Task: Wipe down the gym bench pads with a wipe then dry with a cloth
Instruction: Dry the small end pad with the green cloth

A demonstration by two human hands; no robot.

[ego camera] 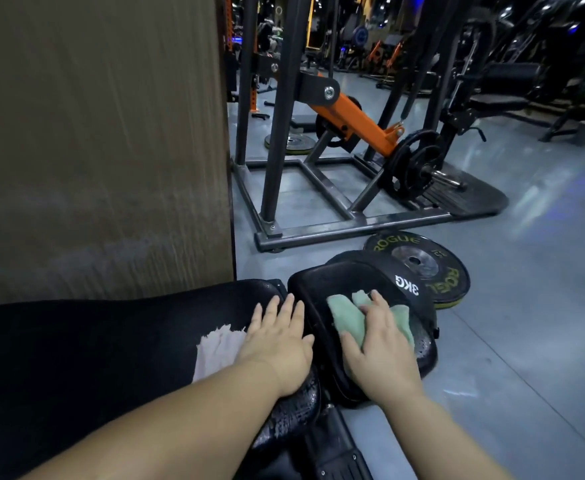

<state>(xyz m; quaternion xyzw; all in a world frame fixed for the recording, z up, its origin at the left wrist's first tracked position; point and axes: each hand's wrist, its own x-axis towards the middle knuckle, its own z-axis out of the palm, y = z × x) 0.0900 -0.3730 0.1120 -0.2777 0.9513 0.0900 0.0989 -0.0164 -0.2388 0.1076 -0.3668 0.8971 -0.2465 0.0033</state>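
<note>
**Right hand on cloth at seat pad; left hand flat on long pad**

Landmark: seat pad, black, tilted, low centre of view.

Right hand: forearm enters from lower right and reaches forward onto the seat pad. Palm down. Fingers bent over the green cloth, bunching it. Thumb splayed out to the left along the cloth's edge. The cloth lies on the seat pad's top face, pressed under the palm, with its folds showing beyond the fingertips and on both sides of the hand.

Left hand: just left of the seat pad, on the end of the long pad. Forearm comes in from lower left. Palm down, fingers straight and slightly spread, released, grasping nothing. Thumb points toward the seat pad and reaches its near edge.

Wipe: white, crumpled, on the long pad left of the seat pad. Its right edge is tucked under the left hand. Whether the palm presses it: cannot tell.

Long pad surface near the left wrist looks wet and glossy.

Beyond the seat pad: a Rogue plate flat on the floor, touching or just behind it. Rack farther back. Brown pillar up and to the left of the seat pad.
</note>
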